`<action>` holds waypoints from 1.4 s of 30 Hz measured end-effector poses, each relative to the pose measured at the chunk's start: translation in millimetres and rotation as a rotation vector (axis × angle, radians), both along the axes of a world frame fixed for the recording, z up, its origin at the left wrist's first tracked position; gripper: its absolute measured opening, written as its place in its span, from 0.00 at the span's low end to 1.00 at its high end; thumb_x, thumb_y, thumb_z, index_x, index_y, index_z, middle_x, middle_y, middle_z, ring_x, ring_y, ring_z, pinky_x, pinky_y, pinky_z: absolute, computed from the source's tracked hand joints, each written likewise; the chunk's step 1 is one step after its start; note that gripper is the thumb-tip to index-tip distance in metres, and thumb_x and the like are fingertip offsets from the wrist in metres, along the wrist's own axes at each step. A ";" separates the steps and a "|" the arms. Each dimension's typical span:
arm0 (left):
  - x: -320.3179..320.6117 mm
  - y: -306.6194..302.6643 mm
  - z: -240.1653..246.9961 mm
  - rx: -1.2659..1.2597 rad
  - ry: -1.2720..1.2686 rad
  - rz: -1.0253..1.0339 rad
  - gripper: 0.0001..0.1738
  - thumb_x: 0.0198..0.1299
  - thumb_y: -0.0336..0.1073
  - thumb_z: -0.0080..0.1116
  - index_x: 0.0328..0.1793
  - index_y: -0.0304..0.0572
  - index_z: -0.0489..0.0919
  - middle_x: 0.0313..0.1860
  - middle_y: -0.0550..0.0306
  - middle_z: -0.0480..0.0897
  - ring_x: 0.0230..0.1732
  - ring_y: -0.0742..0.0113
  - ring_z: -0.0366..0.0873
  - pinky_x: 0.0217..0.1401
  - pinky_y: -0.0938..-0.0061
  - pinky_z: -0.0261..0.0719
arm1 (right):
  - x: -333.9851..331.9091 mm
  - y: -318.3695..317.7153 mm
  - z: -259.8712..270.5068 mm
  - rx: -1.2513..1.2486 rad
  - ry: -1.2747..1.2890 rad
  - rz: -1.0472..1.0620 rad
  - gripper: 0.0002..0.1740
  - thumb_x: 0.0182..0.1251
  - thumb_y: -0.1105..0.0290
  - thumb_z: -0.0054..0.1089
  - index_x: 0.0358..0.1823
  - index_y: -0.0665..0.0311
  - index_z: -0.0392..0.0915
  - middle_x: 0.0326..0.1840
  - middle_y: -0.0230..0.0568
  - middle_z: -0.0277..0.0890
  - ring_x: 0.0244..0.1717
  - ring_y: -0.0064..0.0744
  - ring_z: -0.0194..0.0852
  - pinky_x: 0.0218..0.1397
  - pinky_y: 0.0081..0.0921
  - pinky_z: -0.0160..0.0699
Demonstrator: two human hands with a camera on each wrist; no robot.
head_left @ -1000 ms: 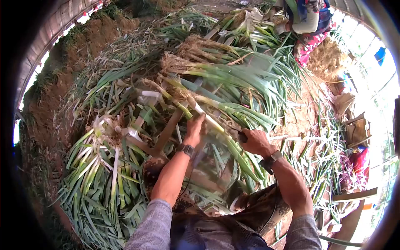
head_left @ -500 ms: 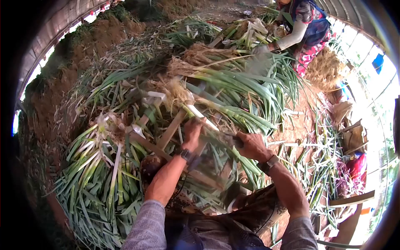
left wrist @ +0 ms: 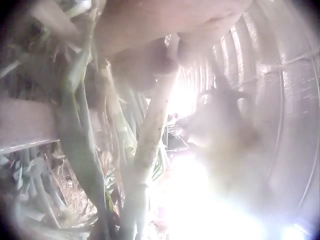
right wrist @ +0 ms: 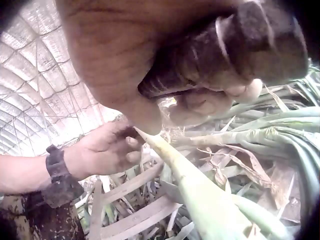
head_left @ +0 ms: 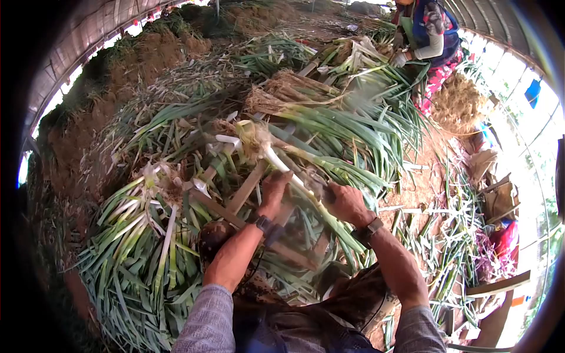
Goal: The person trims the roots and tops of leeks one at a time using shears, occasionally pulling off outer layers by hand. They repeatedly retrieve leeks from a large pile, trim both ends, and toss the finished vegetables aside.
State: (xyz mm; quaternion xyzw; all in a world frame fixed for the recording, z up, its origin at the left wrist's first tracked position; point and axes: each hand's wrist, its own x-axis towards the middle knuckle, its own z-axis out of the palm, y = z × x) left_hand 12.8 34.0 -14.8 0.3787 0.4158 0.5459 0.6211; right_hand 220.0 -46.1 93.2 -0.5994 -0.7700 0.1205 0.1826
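In the head view a leek [head_left: 287, 170] lies slantwise in front of the person, its root end [head_left: 253, 140] up and to the left, its leaves toward the lower right. The left hand [head_left: 274, 191] grips the white stalk below the roots. Beside the stalk, the right hand [head_left: 348, 203] holds a tool with a dark handle, its fingers curled round it. In the right wrist view that thick dark handle [right wrist: 225, 50] sits in the right hand [right wrist: 115, 55], close to the leek [right wrist: 200, 195]. Part of the left hand [left wrist: 160, 30] blurs across the top of the left wrist view, above a pale stalk [left wrist: 155, 117].
Untrimmed-looking leeks with brown roots [head_left: 294, 91] are heaped beyond the hands. Another leek pile [head_left: 147, 247] lies at the left. Wooden bars [head_left: 246, 187] stand by the left hand. Another person [head_left: 432, 44] is at the upper right. Loose leaves cover the ground at the right.
The right hand has shifted slightly left and down along the stalk. Around the held leek's root end the position and look of the roots have changed. The other person's body and arms have moved.
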 end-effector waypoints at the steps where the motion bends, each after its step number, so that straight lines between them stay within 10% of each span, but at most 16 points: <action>1: -1.1 -2.1 1.9 0.002 0.002 0.001 0.11 0.60 0.40 0.68 0.43 0.46 0.79 0.29 0.66 0.79 0.25 0.76 0.75 0.26 0.78 0.76 | 2.6 -0.2 0.1 0.002 0.002 0.001 0.14 0.59 0.60 0.61 0.41 0.61 0.81 0.29 0.53 0.80 0.32 0.56 0.80 0.37 0.47 0.76; 7: -16.2 -7.8 19.0 0.027 0.035 0.014 0.15 0.62 0.45 0.64 0.46 0.42 0.82 0.34 0.64 0.80 0.31 0.76 0.74 0.32 0.77 0.73 | 14.5 -8.5 5.5 -0.091 0.042 0.043 0.15 0.59 0.59 0.62 0.41 0.61 0.81 0.28 0.50 0.80 0.31 0.52 0.80 0.36 0.45 0.76; 13: -80.4 34.8 51.6 0.035 -0.610 0.358 0.28 0.62 0.59 0.61 0.55 0.46 0.74 0.46 0.59 0.80 0.46 0.62 0.79 0.46 0.56 0.83 | 52.1 -28.2 -6.6 -0.172 -0.011 0.108 0.14 0.56 0.59 0.63 0.38 0.59 0.81 0.28 0.48 0.79 0.31 0.52 0.79 0.36 0.43 0.75; 17: -71.6 39.9 -6.7 -0.300 -0.269 0.193 0.23 0.67 0.59 0.55 0.50 0.49 0.77 0.40 0.57 0.82 0.40 0.59 0.81 0.39 0.58 0.79 | 58.3 -35.9 -20.8 -0.172 -0.024 0.224 0.14 0.56 0.61 0.64 0.39 0.62 0.82 0.26 0.50 0.79 0.29 0.55 0.78 0.34 0.45 0.74; 29: -68.8 26.9 -7.6 -0.086 -0.393 -0.032 0.24 0.68 0.59 0.52 0.53 0.47 0.76 0.46 0.56 0.83 0.45 0.62 0.80 0.37 0.63 0.79 | 42.7 -39.3 -19.5 0.013 0.041 0.088 0.10 0.59 0.61 0.61 0.38 0.56 0.82 0.26 0.48 0.80 0.29 0.54 0.80 0.34 0.48 0.76; 42: -94.3 38.4 -10.9 -0.180 -0.460 0.369 0.21 0.67 0.55 0.55 0.47 0.44 0.76 0.35 0.56 0.82 0.31 0.60 0.80 0.23 0.64 0.76 | 83.3 -56.2 -3.6 -0.368 -0.222 0.038 0.16 0.55 0.55 0.64 0.37 0.59 0.81 0.29 0.50 0.81 0.34 0.53 0.81 0.39 0.44 0.77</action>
